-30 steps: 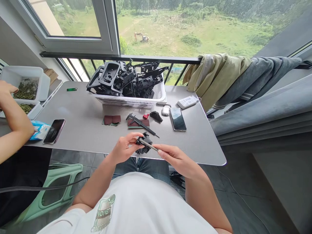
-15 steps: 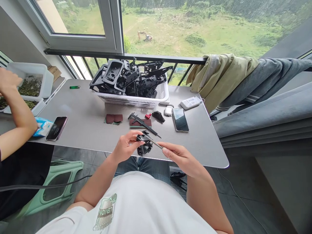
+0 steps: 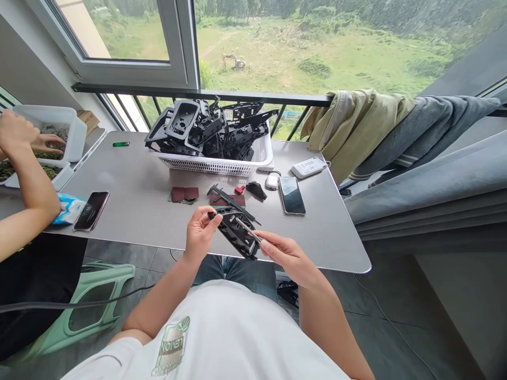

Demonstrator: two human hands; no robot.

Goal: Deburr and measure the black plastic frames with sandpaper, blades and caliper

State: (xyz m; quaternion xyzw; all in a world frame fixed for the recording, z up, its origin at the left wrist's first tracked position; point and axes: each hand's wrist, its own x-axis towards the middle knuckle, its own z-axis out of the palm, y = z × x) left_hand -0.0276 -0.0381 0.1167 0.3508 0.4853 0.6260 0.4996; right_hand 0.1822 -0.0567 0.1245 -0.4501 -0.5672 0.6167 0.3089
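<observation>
My left hand is closed on the upper end of a black plastic part, holding it over the table's near edge. My right hand pinches a thin grey metal tool whose tip rests against the part's face. Behind them on the grey table lie a black caliper on a dark red pad, a small red piece and a small black piece. A white basket at the back is heaped with several black plastic parts.
A phone, a white earbud case and a white device lie right of the basket. At left are another phone, a green lighter, and another person's arms over white bins. Jackets hang on the rail.
My left hand has turned the black part so its long face now shows, lying diagonally between my hands. The tool stays against it. The other person's hand has moved over the bins.
</observation>
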